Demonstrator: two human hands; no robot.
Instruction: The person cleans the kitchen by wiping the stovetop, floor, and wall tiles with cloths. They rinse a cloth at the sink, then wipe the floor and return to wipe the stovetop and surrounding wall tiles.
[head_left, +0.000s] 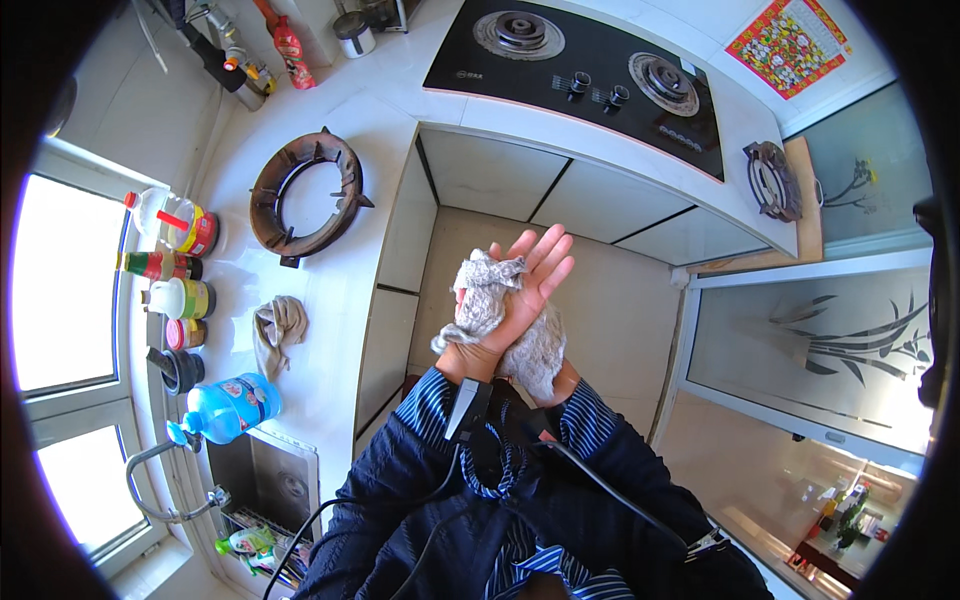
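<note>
My left hand (536, 281) is held palm up in front of me, its fingers stretched out and apart. A grey, fluffy rag (480, 296) wraps over its thumb side and wrist. More of that rag hangs on the right, over my right wrist. My right hand (459, 298) is mostly hidden under the rag and behind the left hand; it appears to grip the rag around the left. Both hands are above the floor, between the counters.
A black gas hob (555, 105) lies ahead; a rusty wok ring (307, 195) and a crumpled cloth (279, 330) rest on the left counter. Bottles (187, 225) line the window side. A blue jug (236, 409) stands by the sink (262, 469). Another pan support (772, 180) sits right.
</note>
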